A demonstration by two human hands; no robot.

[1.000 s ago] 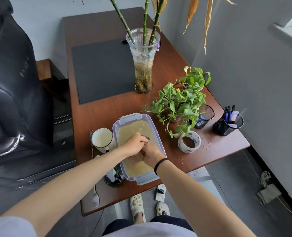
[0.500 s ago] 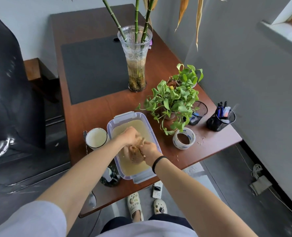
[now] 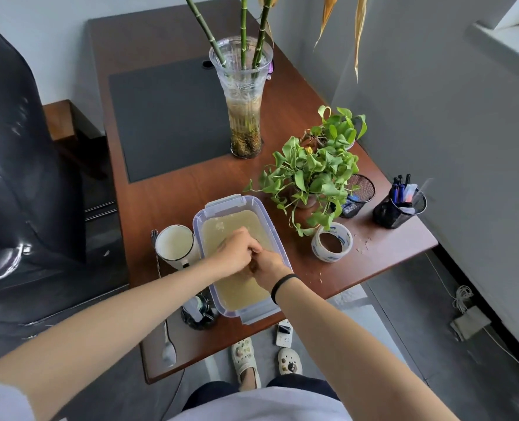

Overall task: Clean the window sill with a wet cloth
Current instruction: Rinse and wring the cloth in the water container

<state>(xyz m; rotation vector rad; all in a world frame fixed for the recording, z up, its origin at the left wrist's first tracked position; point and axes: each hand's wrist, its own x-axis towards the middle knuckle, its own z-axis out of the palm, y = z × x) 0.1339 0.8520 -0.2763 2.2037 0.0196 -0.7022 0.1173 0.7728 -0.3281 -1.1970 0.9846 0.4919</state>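
Wringing out the cloth looks to be the step in hand. To do it well, the twist should be made low over the container, so the drips fall back into the murky yellowish water and not onto the table. The cloth should end up damp rather than streaming, since it must be carried across to the sill.

Both forearms reach in from the near edge and meet above the middle of the container, the right one with a dark band at the wrist. The left hand sits knuckles-up, fingers curled under in a fist. The right hand is curled likewise and touches it on the near side. Between the hands only a sliver of something brownish shows, which I take for the cloth bunched inside both grips; the rest is hidden.

Just left of the container stands a white mug. To the right lies a roll of tape, and beyond that a leafy pot plant. The window sill is far off at the upper right, above the table and well apart from the hands.
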